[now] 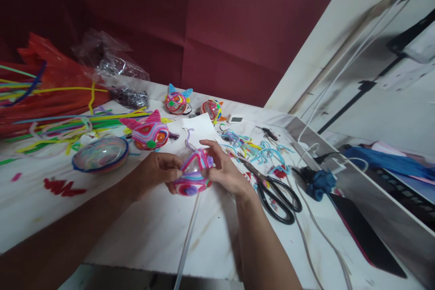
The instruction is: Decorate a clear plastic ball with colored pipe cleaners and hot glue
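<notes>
Between my two hands is a small clear ball ornament point(193, 168), partly covered with pink, purple and blue fuzzy pipe cleaners. My left hand point(159, 170) pinches its left side, thumb on the front. On the right, my right hand point(226, 167) grips the ball with thumb and fingers around its edge. A thin purple strand point(189, 138) sticks up at the top. Just beyond my left hand sits a finished-looking cat-like head point(149, 133) with pink ears and an orange eye. A clear oval shell point(102, 154) with a blue rim lies left of my left forearm.
Black-handled scissors point(272, 192) lie right of my right hand, near scattered pipe cleaner scraps point(261, 149). Two more decorated heads point(177, 103) stand at the back. Long pipe cleaners point(102, 120) and a red bag point(57, 77) fill the left. A phone-like black slab point(367, 233) and cables lie right.
</notes>
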`<move>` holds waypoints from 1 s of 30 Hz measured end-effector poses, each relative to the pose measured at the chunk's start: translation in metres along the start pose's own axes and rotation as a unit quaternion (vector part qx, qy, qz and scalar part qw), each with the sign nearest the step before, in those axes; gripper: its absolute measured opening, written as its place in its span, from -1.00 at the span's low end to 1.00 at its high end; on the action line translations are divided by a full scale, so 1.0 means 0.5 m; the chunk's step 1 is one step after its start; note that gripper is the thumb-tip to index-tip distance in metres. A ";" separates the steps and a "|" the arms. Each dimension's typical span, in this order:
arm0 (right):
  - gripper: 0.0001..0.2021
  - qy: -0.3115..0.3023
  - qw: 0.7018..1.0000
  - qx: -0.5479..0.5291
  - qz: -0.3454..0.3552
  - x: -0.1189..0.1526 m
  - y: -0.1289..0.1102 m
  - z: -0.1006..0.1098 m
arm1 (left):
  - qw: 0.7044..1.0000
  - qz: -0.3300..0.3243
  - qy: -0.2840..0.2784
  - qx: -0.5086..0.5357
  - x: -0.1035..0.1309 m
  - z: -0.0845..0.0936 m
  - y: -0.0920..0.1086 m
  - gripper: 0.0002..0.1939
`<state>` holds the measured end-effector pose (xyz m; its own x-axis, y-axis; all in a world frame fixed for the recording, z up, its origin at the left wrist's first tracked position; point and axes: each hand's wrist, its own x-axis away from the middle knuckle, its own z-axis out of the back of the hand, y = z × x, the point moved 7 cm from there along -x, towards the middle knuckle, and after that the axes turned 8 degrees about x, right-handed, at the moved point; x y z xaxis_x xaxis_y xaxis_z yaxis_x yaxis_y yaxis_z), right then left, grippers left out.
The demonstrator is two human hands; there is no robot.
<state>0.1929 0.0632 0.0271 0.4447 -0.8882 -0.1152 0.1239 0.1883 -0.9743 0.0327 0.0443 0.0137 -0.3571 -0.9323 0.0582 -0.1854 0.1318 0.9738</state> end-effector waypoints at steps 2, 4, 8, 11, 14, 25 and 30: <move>-0.32 -0.005 1.000 -0.001 0.000 -0.001 0.004 0.000 | 1.000 0.000 0.004 0.000 0.001 -0.001 0.001 -0.88; -0.33 -0.008 1.000 0.000 0.005 -0.002 0.006 0.000 | 1.000 0.001 0.007 -0.002 0.002 -0.001 0.002 -0.87; -0.33 -0.002 1.000 0.003 0.016 -0.001 0.005 0.004 | 1.000 0.007 0.006 -0.006 -0.003 0.002 -0.001 -0.84; -0.34 -0.001 1.000 0.002 0.020 -0.001 0.004 0.004 | 1.000 0.002 -0.005 0.001 -0.010 0.004 -0.005 -0.81; -0.33 -0.007 1.000 -0.005 0.021 -0.001 0.003 0.003 | 1.000 -0.004 -0.007 0.006 -0.014 0.008 -0.007 -0.80; -0.32 -0.014 1.000 -0.009 0.015 0.002 0.006 0.005 | 1.000 -0.008 -0.001 0.013 -0.001 -0.002 0.004 -0.86; -0.36 -0.009 1.000 -0.003 0.011 0.002 0.007 0.005 | 1.000 -0.007 0.013 0.009 0.000 0.002 0.002 -0.84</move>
<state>0.1960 0.0643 0.0241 0.4639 -0.8758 -0.1330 0.1078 0.2048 -0.9728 0.0316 0.0447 0.0142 -0.3303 -0.9425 0.0511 -0.2063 0.1249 0.9705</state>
